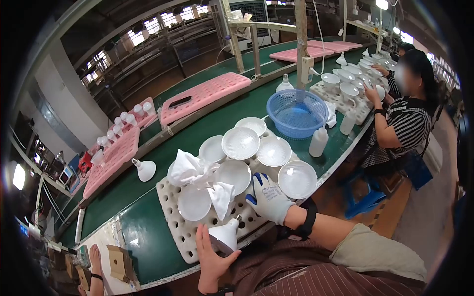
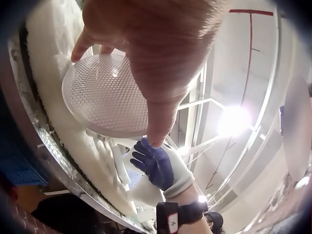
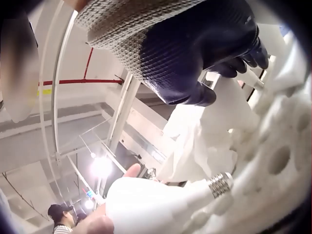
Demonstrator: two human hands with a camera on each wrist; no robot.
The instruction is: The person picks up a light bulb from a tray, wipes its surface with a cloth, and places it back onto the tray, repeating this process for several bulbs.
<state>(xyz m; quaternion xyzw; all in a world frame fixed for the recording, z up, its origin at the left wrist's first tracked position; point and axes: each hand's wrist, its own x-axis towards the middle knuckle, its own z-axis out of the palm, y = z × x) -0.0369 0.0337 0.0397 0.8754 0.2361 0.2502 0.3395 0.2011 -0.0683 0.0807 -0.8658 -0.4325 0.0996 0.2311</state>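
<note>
My bare left hand [image 1: 215,261] grips a white lamp [image 1: 226,236] by its wide rim, fingers and thumb spread around the lens; its screw base points up and right over the foam tray [image 1: 173,217]. In the left wrist view the textured lens [image 2: 107,95] lies between the fingers and thumb of that hand [image 2: 146,58]. My gloved right hand [image 1: 270,198], blue on the fingers, is just right of the lamp beside the upturned lamps [image 1: 297,179], its fingers loosely bent and holding nothing. A white cloth [image 1: 190,170] lies over several lamps.
Beyond the tray stand a blue basket [image 1: 298,113] and a squeeze bottle [image 1: 318,143]. A loose lamp [image 1: 144,169] lies on the green bench [image 1: 131,222]. Pink trays [image 1: 205,98] line the far side. People work at the right and at the lower left.
</note>
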